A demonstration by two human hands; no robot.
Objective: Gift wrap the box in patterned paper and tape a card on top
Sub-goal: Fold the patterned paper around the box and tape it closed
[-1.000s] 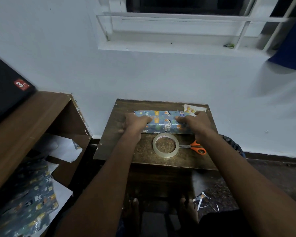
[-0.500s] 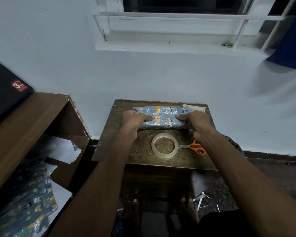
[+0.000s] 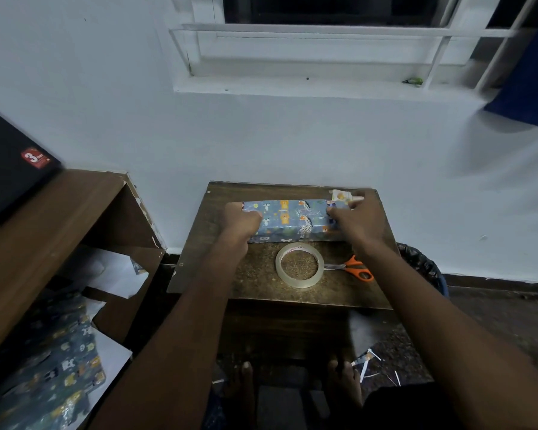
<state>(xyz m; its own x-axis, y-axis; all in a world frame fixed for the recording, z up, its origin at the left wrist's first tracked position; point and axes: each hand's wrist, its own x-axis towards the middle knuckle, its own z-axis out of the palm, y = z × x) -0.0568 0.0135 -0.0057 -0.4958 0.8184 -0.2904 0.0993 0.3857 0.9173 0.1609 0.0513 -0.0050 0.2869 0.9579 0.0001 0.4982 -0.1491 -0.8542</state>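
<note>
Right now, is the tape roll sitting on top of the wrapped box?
No, the tape roll lies flat on the table, nearer the person than the wrapped box.

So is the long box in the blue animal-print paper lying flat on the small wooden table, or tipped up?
Flat. The blue animal-print wrapped box lies on its broad face on the small wooden table, left hand and right hand gripping its ends.

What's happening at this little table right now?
A person is gift wrapping. Both hands hold the wrapped box on the small wooden table: the left hand at its left end, the right hand at its right end. A tape roll and orange-handled scissors lie in front; a small card lies behind.
</note>
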